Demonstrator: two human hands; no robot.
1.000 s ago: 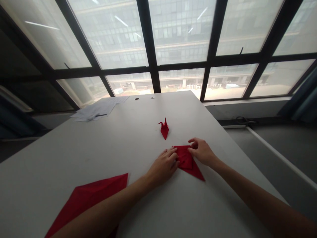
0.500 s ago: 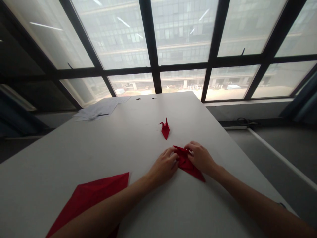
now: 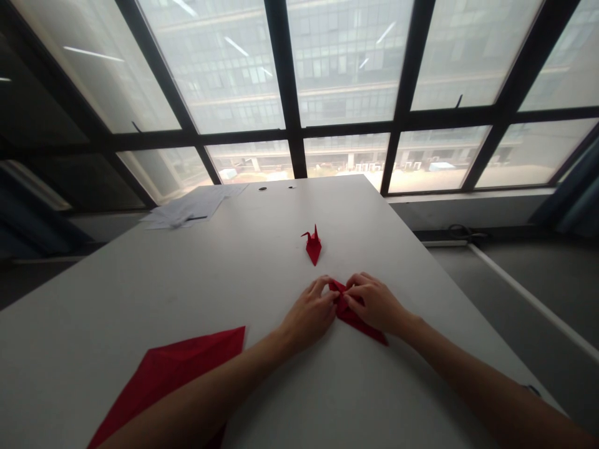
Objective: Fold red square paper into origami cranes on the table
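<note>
A folded piece of red paper (image 3: 361, 324) lies on the white table, its pointed end toward the lower right. My left hand (image 3: 312, 310) grips its left edge, fingers bent and closed on the paper. From the right, my right hand (image 3: 374, 302) pinches the same paper near its upper middle, covering part of the folds. The fingertips of both hands are close together. Just beyond them stands a red paper crane (image 3: 313, 246), touched by neither hand. Under my left forearm is a larger sheet of red paper (image 3: 187, 365) with creases.
The white table (image 3: 262, 262) runs toward large dark-framed windows (image 3: 346, 62). White paper sheets (image 3: 191, 206) with a dark pen-like thing lie at its far left. A cable (image 3: 463, 232) and a white rail (image 3: 528, 299) are beyond the right edge.
My right hand has shifted slightly left across the folded paper, its fingertips now nearer my left hand's. My left hand stays at the left edge. The crane has not moved.
</note>
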